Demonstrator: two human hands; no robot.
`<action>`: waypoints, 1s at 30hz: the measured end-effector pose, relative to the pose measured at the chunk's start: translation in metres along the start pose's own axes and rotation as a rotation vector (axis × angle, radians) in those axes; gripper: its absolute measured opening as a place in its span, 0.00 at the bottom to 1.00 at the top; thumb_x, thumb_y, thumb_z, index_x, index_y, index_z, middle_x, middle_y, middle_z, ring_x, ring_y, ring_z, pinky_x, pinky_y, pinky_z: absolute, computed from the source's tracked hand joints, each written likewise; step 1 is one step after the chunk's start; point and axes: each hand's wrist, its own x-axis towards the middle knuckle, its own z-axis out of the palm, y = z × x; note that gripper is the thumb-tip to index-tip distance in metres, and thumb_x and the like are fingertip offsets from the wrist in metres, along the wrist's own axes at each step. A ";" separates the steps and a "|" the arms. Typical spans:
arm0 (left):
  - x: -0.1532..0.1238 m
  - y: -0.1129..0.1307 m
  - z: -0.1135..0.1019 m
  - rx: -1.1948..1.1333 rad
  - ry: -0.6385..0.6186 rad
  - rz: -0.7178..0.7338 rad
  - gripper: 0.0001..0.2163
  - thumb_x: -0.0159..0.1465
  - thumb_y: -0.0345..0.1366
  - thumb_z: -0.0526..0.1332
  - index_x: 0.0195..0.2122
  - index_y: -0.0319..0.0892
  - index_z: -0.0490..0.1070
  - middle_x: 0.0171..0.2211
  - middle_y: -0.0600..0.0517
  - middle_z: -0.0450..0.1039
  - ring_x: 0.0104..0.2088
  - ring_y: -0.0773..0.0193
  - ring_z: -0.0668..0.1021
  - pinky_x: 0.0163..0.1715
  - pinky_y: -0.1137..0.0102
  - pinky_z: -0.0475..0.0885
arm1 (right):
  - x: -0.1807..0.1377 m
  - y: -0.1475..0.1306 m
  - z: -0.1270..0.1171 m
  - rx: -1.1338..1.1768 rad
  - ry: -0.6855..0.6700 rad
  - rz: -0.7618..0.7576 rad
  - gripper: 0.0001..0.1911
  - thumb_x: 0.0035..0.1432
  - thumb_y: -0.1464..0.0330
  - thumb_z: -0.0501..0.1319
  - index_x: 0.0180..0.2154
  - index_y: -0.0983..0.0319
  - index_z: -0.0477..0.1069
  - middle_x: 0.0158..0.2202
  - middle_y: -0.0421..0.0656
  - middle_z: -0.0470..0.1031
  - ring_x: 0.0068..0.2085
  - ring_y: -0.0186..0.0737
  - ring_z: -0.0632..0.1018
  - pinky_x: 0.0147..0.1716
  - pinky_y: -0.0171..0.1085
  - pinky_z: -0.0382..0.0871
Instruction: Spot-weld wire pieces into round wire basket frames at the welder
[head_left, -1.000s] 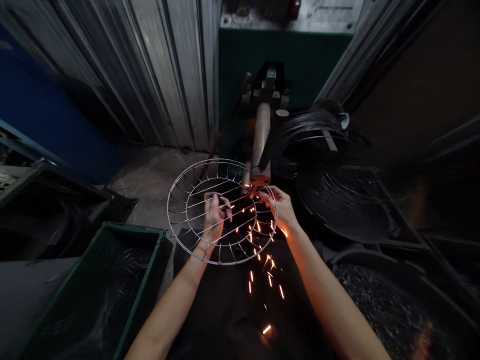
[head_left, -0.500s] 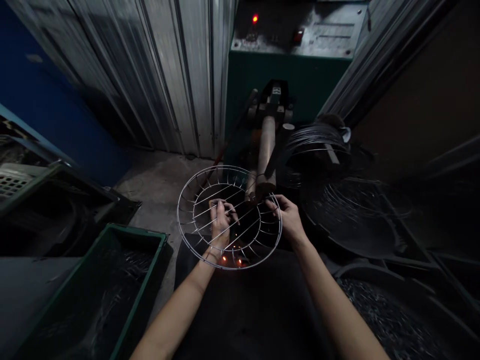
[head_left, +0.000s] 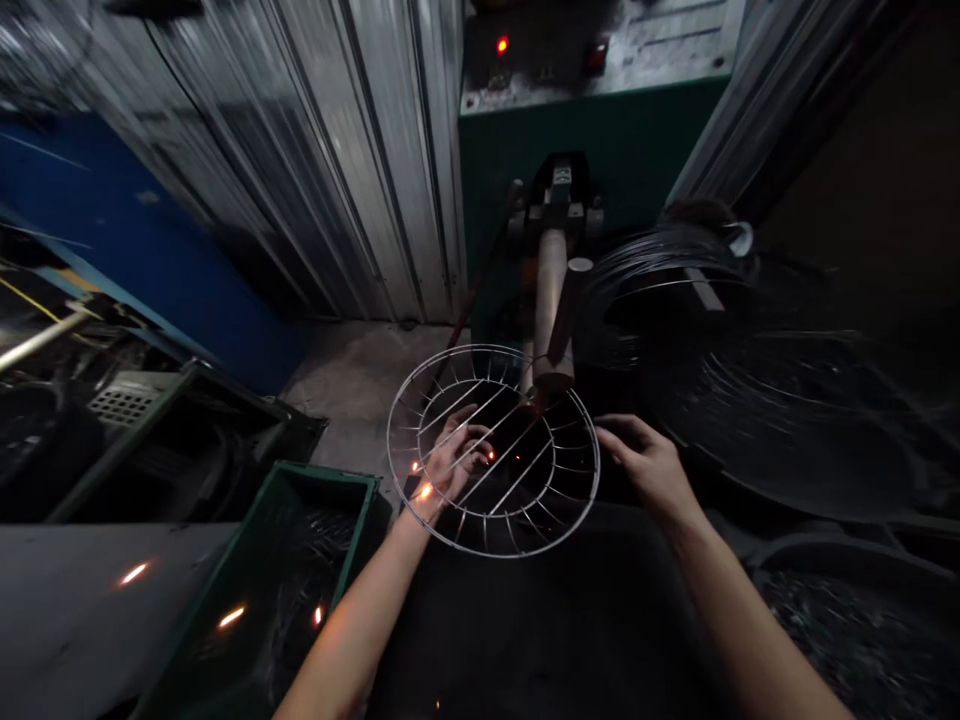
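Observation:
A round wire guard (head_left: pixel 493 540) with thin spokes is held level in front of me, under the copper-coloured electrode arm (head_left: pixel 550 300) of a green welding machine (head_left: pixel 592 130). My left hand (head_left: pixel 454 462) reaches up from below the guard, its fingers curled round the spokes near the middle. My right hand (head_left: pixel 651 462) sits just off the guard's right rim, fingers bent and apart, and no wire shows in it. A few orange sparks glow near my left wrist and over the crate to the left.
A green crate (head_left: pixel 352 520) with loose wire pieces stands at the lower left, a darker bin (head_left: pixel 180 390) behind it. Coils and stacked wire rings (head_left: pixel 675 270) fill the right side. Corrugated metal sheet (head_left: pixel 337 150) and a blue panel (head_left: pixel 90 210) close off the back.
The shower of sparks at the electrode has died out; only stray sparks remain. My right hand has come off the guard's rim and drawn right. The view has swung left.

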 end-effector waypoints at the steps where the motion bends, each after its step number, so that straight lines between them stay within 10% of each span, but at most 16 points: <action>1: 0.003 0.007 -0.003 -0.058 -0.047 -0.116 0.21 0.60 0.43 0.61 0.51 0.39 0.63 0.35 0.47 0.75 0.28 0.65 0.77 0.25 0.74 0.70 | -0.006 0.003 -0.003 0.001 -0.002 0.017 0.18 0.45 0.55 0.68 0.34 0.60 0.75 0.33 0.44 0.77 0.34 0.40 0.75 0.35 0.39 0.70; 5: 0.015 0.029 -0.002 -0.157 -0.255 -0.404 0.22 0.64 0.45 0.53 0.54 0.37 0.63 0.36 0.42 0.74 0.25 0.66 0.75 0.22 0.74 0.68 | -0.019 0.006 0.004 0.035 -0.030 0.026 0.20 0.44 0.54 0.68 0.34 0.60 0.75 0.33 0.45 0.78 0.35 0.43 0.76 0.36 0.40 0.71; 11: 0.014 0.032 0.009 -0.136 -0.304 -0.334 0.20 0.65 0.35 0.53 0.58 0.38 0.61 0.28 0.50 0.70 0.12 0.81 0.58 0.12 0.81 0.54 | -0.016 -0.004 0.020 0.068 -0.003 0.005 0.21 0.42 0.52 0.68 0.33 0.60 0.74 0.32 0.44 0.78 0.36 0.43 0.76 0.40 0.41 0.70; 30: -0.008 0.025 0.021 -0.145 -0.198 -0.106 0.20 0.67 0.34 0.49 0.60 0.45 0.54 0.29 0.52 0.70 0.12 0.77 0.63 0.11 0.80 0.56 | 0.012 -0.014 0.029 0.026 -0.017 -0.032 0.20 0.44 0.52 0.67 0.32 0.61 0.74 0.30 0.41 0.75 0.32 0.37 0.72 0.33 0.37 0.66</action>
